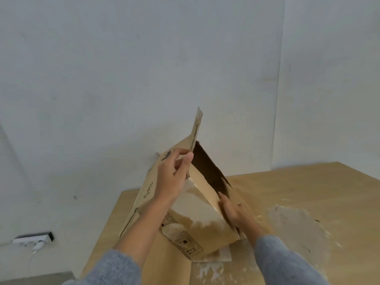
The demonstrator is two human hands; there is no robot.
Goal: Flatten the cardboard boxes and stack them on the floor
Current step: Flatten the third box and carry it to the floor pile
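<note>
I can't see my right hand's fingers (tucked inside the cardboard box); my left hand pinches its scuffed top flap above the wooden table.

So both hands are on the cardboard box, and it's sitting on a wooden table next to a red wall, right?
Not quite: the wall is pale grey-white, not red, as the head view shows. The rest holds: the left hand and right hand are both on the cardboard box, over the wooden table.
</note>
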